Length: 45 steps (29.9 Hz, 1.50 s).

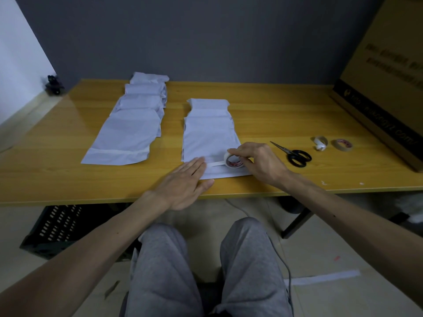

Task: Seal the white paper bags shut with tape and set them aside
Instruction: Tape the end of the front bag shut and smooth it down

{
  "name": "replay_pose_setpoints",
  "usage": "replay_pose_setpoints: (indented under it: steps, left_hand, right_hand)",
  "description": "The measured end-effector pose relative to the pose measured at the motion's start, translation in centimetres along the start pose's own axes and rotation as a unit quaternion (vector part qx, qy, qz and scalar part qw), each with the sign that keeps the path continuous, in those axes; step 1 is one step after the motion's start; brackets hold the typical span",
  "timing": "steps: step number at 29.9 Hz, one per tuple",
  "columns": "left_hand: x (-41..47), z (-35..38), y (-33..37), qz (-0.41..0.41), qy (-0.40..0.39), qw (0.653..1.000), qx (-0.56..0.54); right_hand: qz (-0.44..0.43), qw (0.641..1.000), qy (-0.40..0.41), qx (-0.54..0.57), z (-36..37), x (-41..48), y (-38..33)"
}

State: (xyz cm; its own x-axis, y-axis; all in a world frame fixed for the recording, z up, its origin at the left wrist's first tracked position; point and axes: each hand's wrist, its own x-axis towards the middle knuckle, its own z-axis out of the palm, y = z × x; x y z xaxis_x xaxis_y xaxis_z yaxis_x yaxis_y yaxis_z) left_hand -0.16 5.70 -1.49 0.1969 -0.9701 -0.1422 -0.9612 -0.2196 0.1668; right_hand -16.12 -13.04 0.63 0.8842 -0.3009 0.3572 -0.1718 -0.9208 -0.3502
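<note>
STEP: taping flap | left hand (183, 181) flat, fingers together, anchoring tape end on nearest white paper bag (209, 143) at table (274, 124) front edge | right hand (258, 162) pinches tape roll (234, 160), drawing strip taut; scissors (295, 154) just beside, presumably for cutting

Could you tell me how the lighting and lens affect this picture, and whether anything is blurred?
Head view: dim and cool, so the white paper bags look bluish-grey; soft glare lies on the far left corner of the wooden table; the wide lens bows its near edge; the print on the cardboard box is too blurred to read.
</note>
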Motion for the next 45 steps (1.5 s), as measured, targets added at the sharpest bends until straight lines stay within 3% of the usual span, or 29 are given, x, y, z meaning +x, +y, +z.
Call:
replay_pose_setpoints:
  steps: [9,20,31,35,45]
  left_hand:
    - [0.0,0.0,-0.1,0.003,0.005,1.000,-0.004]
    - [0.0,0.0,-0.1,0.005,0.001,1.000,-0.015]
    - [-0.2,-0.2,-0.1,0.010,0.001,1.000,-0.004]
    - [-0.2,-0.3,-0.1,0.012,0.003,1.000,-0.005]
    - [-0.1,-0.2,-0.2,0.015,0.007,1.000,-0.001]
  right_hand:
    - [-0.010,0.998,-0.024,-0.054,-1.0,-0.2,0.1]
    - [-0.098,0.975,-0.102,-0.169,-1.7,0.5,-0.7]
    - [-0.099,0.957,-0.148,-0.230,-2.2,1.5,-1.7]
    - [-0.057,0.960,-0.152,-0.227,-2.6,1.8,-2.1]
    - [-0.115,0.976,-0.113,-0.144,-1.2,2.2,-0.8]
